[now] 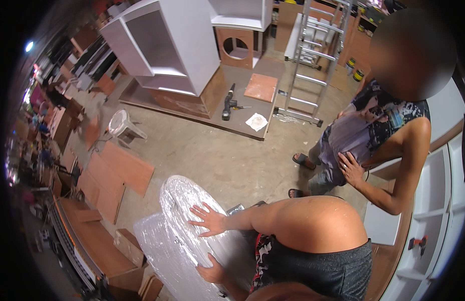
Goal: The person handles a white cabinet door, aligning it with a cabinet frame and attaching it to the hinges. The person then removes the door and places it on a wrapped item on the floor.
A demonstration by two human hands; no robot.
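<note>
A pale, round-ended piece wrapped in clear plastic film (179,193) is in front of me at the lower middle. My right hand (208,220) lies flat on its film with the fingers spread. Lower down, my left hand (213,272) rests against the wrapped surface. Its thumb stands apart from the fingers, which are only partly visible; neither hand shows a loose item in it. Beside the rounded piece, on its left, is a flatter wrapped panel (154,236) with a squared corner. Glare on the film blurs where one piece ends and the other begins.
A co-worker (362,120) stands close on the right. Ahead, a white cabinet (195,45) sits on a low platform with a drill (228,105). An aluminium ladder (317,65) stands behind. Wooden boards (107,175) and a plastic stool (123,125) occupy the left floor; white shelving (428,210) lines the right.
</note>
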